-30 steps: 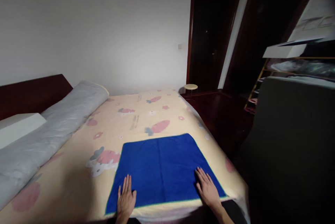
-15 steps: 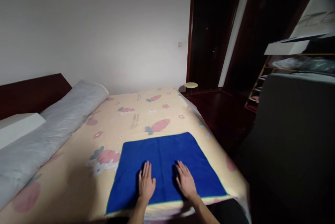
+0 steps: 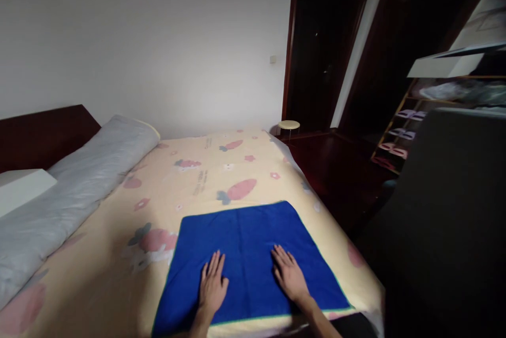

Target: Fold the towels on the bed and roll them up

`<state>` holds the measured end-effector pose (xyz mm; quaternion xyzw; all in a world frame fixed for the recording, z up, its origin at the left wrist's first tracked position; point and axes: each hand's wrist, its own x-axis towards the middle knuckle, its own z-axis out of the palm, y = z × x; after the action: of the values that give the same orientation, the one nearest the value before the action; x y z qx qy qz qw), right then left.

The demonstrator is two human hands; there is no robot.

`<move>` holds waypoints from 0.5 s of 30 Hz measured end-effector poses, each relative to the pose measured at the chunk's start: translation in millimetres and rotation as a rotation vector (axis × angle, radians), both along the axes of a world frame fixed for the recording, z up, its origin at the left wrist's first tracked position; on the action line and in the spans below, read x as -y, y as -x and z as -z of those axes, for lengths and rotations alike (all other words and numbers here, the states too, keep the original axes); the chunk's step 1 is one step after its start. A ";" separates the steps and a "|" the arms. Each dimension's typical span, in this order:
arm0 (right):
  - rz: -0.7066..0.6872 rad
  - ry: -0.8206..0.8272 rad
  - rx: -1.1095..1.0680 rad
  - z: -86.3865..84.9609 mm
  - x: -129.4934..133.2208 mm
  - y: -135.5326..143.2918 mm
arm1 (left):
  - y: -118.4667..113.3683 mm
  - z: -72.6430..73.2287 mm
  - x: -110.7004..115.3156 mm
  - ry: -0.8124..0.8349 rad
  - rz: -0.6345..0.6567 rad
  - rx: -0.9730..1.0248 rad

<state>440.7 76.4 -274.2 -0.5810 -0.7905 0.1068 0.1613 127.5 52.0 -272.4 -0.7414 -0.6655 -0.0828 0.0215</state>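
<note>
A blue towel (image 3: 245, 232) with a green edge lies spread out flat on the bed, a faint crease running down its middle. My left hand (image 3: 214, 282) rests palm down on its left half, fingers stretched out. On the right half lies my right hand (image 3: 290, 274), also flat and open, its fingers pointing forward and a little left. Neither hand grips the cloth. Under the towel is a cream bed sheet (image 3: 190, 190) printed with pink carrots, strawberries and flowers.
A grey rolled quilt or long pillow (image 3: 90, 169) lies along the left side, by a dark headboard (image 3: 43, 135) and a white box-like object (image 3: 23, 187). Beyond the bed stands a round stool (image 3: 289, 125). At right are a shoe rack (image 3: 395, 140) and a dark chair-back-like shape (image 3: 446, 211).
My hands have slid apart over the towel, the left one leftward and the right one rightward. The towel stays flat, and the view has shifted slightly.
</note>
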 end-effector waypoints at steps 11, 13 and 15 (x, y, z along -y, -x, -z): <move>0.336 -0.312 0.062 34.6 -4.3 -83.1 | 140.0 2.3 25.5 -0.331 -0.170 -0.101; 0.273 -0.299 0.034 23.0 -7.2 -46.8 | 113.2 -8.1 17.9 -0.333 -0.110 -0.083; 0.159 -0.232 -0.006 9.0 -9.4 -2.5 | 72.7 -17.1 5.8 -0.295 -0.035 -0.049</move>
<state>443.1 85.8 -283.2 -0.6191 -0.7484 0.0034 0.2379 54.8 46.2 -255.3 -0.7203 -0.6582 -0.1612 0.1480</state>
